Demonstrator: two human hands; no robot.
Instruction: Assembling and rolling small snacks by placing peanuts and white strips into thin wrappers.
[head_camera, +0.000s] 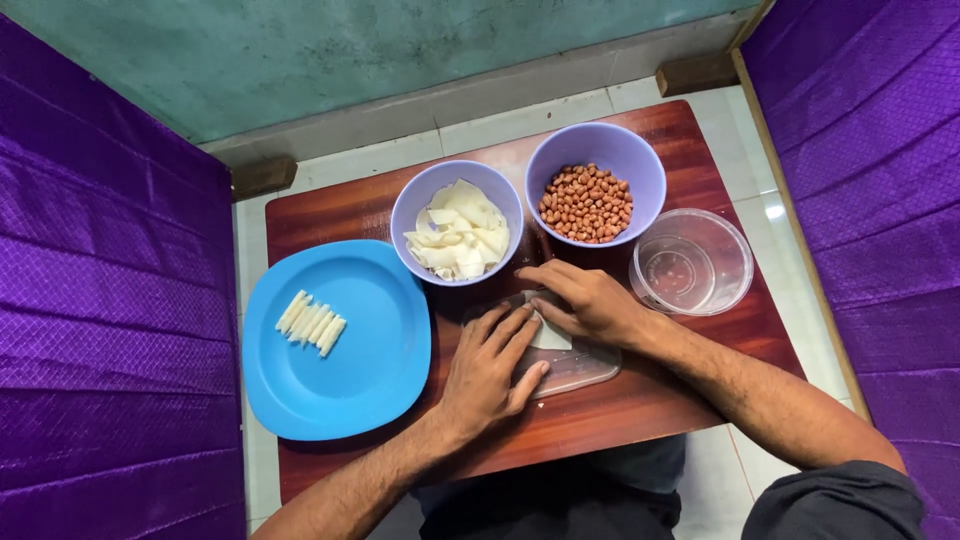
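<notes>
My left hand (490, 368) lies flat on a clear plastic lid (578, 368) on the wooden table, fingers pressing a white wrapper sheet (551, 335). My right hand (587, 301) rests on the same sheet from the right, fingers bent over its far edge. Just beyond the hands stands a lilac bowl (420, 196) of white wrapper pieces. Beside it, a second lilac bowl (640, 153) holds brown peanuts (587, 203). A blue plate (375, 350) to the left carries several rolled white sticks (311, 322).
A clear round plastic container (692, 262) sits at the right of the small red-brown table (640, 410). Purple cloth walls close in on both sides. White floor tiles and a green wall lie beyond the table.
</notes>
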